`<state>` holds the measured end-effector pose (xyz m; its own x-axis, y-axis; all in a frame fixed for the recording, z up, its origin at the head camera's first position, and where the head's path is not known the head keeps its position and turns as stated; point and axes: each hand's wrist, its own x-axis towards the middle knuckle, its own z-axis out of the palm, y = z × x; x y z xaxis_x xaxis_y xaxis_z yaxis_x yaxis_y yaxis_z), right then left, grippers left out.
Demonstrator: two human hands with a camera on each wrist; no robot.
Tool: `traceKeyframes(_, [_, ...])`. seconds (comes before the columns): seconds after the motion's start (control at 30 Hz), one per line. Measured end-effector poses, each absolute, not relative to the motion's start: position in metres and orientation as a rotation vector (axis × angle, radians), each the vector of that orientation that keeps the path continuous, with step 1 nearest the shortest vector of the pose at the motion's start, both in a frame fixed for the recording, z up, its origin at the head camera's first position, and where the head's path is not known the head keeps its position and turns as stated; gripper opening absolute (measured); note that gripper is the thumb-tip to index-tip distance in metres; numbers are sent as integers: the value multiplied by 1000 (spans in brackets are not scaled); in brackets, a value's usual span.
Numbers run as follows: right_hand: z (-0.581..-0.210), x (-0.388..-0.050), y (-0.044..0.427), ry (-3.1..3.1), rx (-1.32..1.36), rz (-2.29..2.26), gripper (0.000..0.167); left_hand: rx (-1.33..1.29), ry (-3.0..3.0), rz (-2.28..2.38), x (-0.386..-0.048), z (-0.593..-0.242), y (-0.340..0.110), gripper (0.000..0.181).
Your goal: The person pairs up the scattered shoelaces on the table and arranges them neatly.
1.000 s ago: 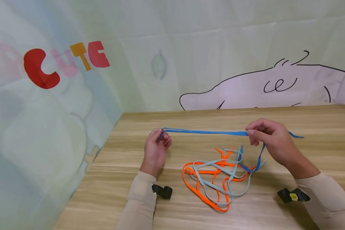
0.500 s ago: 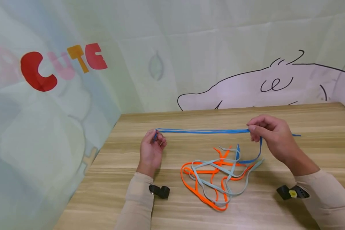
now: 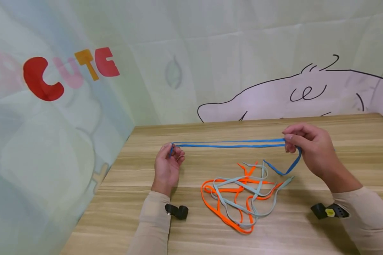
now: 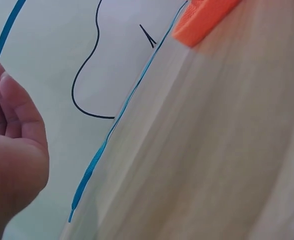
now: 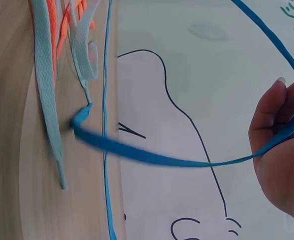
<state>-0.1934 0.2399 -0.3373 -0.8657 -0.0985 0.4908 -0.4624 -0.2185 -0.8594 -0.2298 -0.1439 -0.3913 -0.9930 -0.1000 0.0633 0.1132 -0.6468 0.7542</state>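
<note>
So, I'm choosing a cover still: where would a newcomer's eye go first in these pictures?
Probably to the blue lacing, stretched in two strands above the table between the left hand and the right hand. Next might come the tangle of orange laces and pale blue laces on the tabletop, nearer the wearer. The big red letter C on the left backdrop also stands out.
</note>
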Motion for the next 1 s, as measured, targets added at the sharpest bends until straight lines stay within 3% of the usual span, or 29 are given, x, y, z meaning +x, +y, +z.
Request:
traceKeyframes(0.8, [-329, -199, 265, -1628, 835, 2302, 22, 52, -1270, -2685, -232, -393, -151, 18])
traceKeyframes(1.0, [-331, -199, 265, -1479, 677, 2443, 23, 64, -1276, -2668, -230, -391, -152, 15])
